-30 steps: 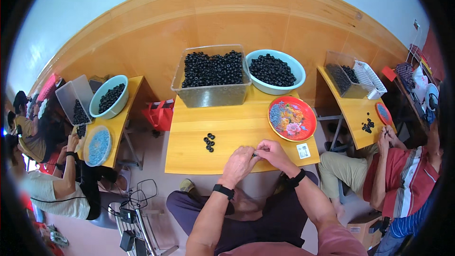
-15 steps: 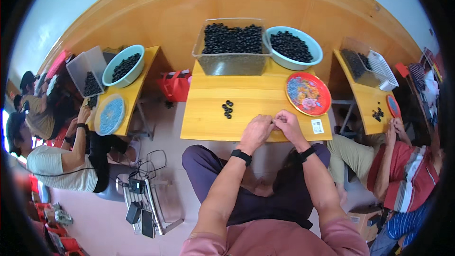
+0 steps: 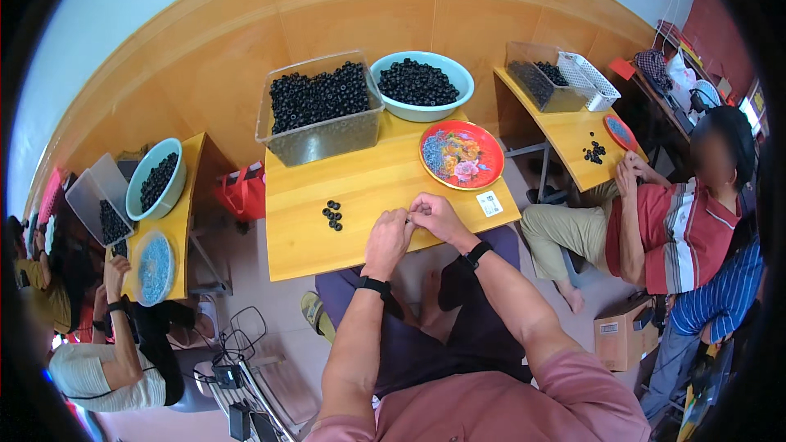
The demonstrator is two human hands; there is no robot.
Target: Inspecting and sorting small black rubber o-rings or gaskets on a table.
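Over the front edge of the yellow wooden table (image 3: 311, 250), my left hand (image 3: 388, 239) and my right hand (image 3: 438, 217) meet with their fingertips pinched together. Whatever they hold is too small and too covered by the fingers to make out. Left of my hands lies a small group of black ring-shaped pieces (image 3: 332, 214). A red flowered plate (image 3: 491, 155) beyond my right hand bears small blue-grey bits. Behind stand a clear plastic bin (image 3: 327, 143) and a light blue basin (image 3: 465, 94), both filled with black ring-shaped pieces.
A white label (image 3: 489, 204) lies at the table's right front corner. People work at tables on the left (image 3: 182, 221) and right (image 3: 561, 141). A red bag (image 3: 243, 196) stands between tables. A metal frame with cables (image 3: 262, 393) is at lower left, a cardboard box (image 3: 618, 340) at lower right.
The whole view has swung to the right, so the tables appear farther left and tilted. My hands remain pinched together at the table's front edge, and the ring group looks the same.
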